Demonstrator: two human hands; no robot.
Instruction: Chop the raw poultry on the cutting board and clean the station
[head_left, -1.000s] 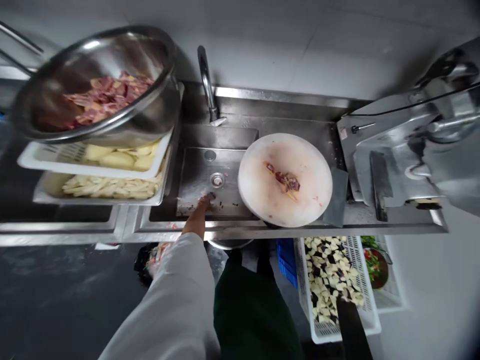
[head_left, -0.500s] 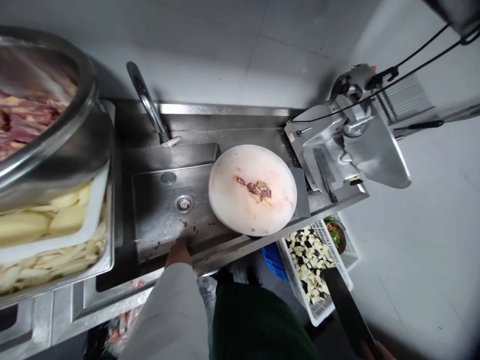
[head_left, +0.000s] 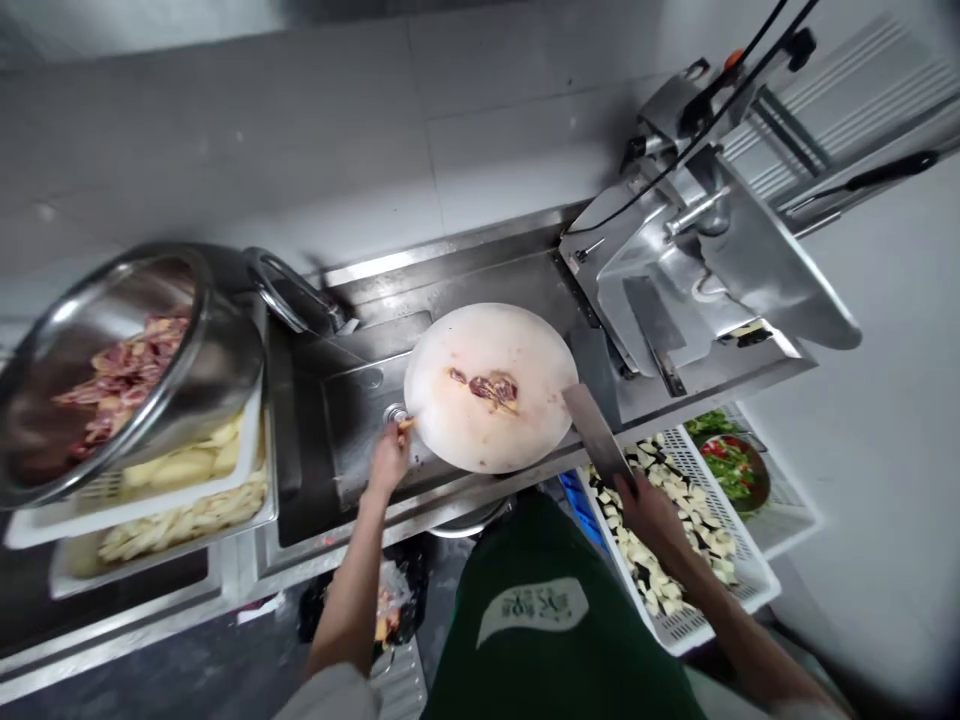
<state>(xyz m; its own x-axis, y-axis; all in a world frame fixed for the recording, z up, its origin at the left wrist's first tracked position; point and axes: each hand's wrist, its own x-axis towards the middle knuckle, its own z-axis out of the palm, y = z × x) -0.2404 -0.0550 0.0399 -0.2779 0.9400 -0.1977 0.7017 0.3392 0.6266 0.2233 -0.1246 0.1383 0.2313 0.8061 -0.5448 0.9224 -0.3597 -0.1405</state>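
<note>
My right hand [head_left: 646, 505] grips a cleaver [head_left: 598, 428] by its handle, the blade's end at the right rim of a round white cutting board [head_left: 457, 440]. On that board lie a few dark red meat pieces [head_left: 493, 388] with yellowish fat. Over the sink, left of the board, my left hand [head_left: 389, 458] is closed on a small orange-yellow piece of meat [head_left: 406, 425]; its exact cut is too small to make out.
Left stands a metal bowl of cut meat [head_left: 142, 365] above trays of peeled potatoes [head_left: 191, 465] and pale strips [head_left: 180, 515]. A tap [head_left: 289, 290] and sink [head_left: 346, 400] lie behind. At right are a slicer [head_left: 697, 260] and a crate of diced eggplant [head_left: 750, 575].
My left hand has risen from the sink to the board's left edge with a small piece of meat. The cleaver has come up from the lower right to the board. The view has shifted.
</note>
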